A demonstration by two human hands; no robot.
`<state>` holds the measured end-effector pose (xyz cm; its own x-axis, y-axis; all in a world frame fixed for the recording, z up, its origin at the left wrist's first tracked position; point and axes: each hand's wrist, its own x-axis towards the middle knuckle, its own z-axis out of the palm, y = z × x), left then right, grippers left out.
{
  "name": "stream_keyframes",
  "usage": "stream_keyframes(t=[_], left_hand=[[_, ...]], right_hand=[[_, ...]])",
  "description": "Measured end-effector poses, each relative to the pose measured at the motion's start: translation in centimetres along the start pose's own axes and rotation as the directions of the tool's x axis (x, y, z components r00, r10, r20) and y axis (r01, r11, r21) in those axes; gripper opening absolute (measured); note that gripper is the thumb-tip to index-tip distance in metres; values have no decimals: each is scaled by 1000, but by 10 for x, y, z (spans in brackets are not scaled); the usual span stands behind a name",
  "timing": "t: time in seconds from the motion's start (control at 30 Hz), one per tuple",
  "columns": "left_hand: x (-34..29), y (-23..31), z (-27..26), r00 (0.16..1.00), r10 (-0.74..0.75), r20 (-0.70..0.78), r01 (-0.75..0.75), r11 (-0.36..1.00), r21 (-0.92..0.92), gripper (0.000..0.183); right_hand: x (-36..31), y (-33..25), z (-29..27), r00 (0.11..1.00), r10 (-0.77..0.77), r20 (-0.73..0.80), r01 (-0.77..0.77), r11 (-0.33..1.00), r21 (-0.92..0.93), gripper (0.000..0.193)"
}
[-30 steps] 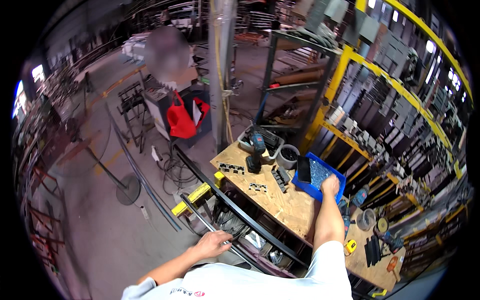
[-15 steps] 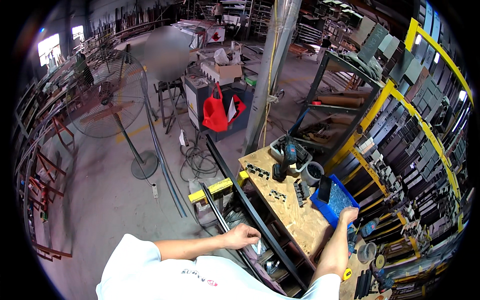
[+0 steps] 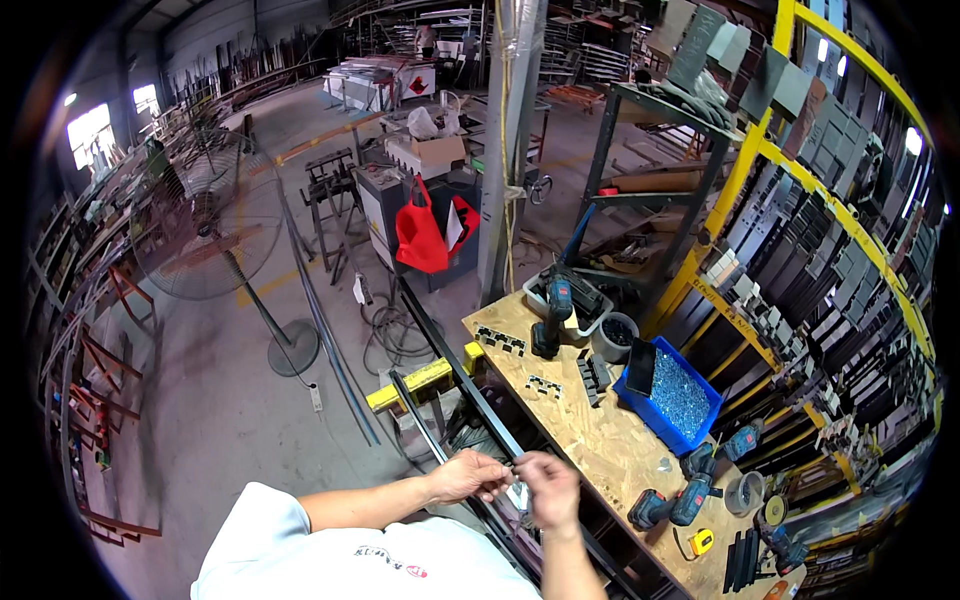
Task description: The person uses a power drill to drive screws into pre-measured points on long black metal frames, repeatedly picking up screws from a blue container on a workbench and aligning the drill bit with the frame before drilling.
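Observation:
My left hand (image 3: 468,476) and my right hand (image 3: 549,490) are close together in front of my body, beside the long dark metal bar (image 3: 462,378). Both have bent, closed fingers with the tips pressed together; whatever small thing lies between them is too small to make out. Under my left hand runs a second, thinner light-edged bar (image 3: 419,418). A blue bin (image 3: 690,437) full of small shiny metal pieces, apparently screws, stands on the wooden bench top (image 3: 590,440) to the right.
Cordless drills (image 3: 552,318) stand and lie on the bench, with a yellow tape measure (image 3: 701,542) and black strips (image 3: 741,560). A yellow support (image 3: 412,384) carries the bars. Left stands a large fan (image 3: 205,225); a grey post (image 3: 505,150) rises behind the bench.
My right hand has left the blue bin and come across to my left hand, its fingers bent and closed. My left hand stays near the bars. The view has turned slightly right.

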<state>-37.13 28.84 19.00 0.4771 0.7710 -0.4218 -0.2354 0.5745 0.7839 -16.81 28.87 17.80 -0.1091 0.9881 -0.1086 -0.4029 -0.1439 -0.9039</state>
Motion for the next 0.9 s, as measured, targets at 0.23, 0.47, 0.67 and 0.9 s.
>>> stream_keyframes(t=[0.23, 0.47, 0.67, 0.9], left_hand=[[1, -29, 9, 950, -196, 245, 258, 931, -256, 21], [2, -24, 31, 852, -317, 415, 434, 873, -222, 15], [-4, -28, 17, 845, -341, 413, 460, 858, -231, 19], [-13, -23, 2, 900, -264, 348, 365, 892, -268, 16]], right_hand=[[-60, 20, 1, 953, -301, 33, 298, 953, 57, 7], [-114, 26, -63, 543, -484, -686, 265, 874, -406, 16], [-114, 34, -184, 261, -697, -668, 110, 709, -697, 77], [-55, -1, -225, 477, -624, -619, 282, 776, -565, 43]])
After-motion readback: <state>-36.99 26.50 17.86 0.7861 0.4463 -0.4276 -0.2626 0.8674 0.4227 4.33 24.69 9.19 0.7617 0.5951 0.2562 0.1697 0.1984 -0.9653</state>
